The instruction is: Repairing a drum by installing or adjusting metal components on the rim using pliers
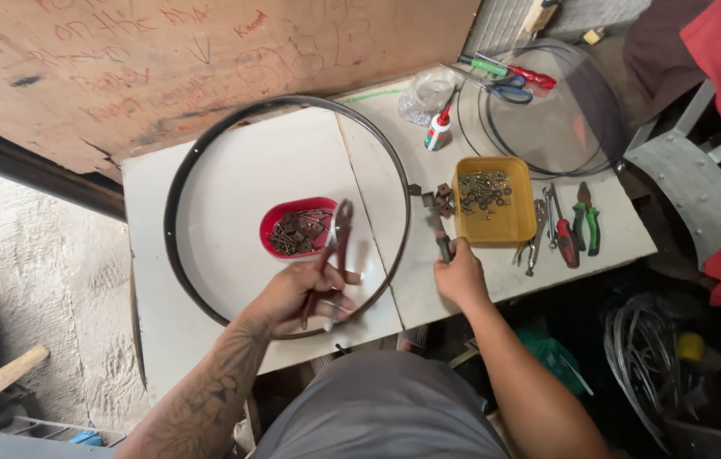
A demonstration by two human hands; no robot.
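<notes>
Left hand (305, 293) closed on pliers (337, 246), jaws up at 12 o'clock over red tray (271, 223) inside black hoop (175, 183). Right hand (460, 274) gripping dark-handled tool (439, 234), tip toward brackets at 12 o'clock; yellow tray (462, 223) close for reach on worktop (156, 280).

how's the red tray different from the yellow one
The red tray is oval and lies inside the black hoop; the yellow tray is rectangular and lies outside it, further right. The red one holds brownish pieces, the yellow one greyish metal bits. Both rest on the white table.
</notes>
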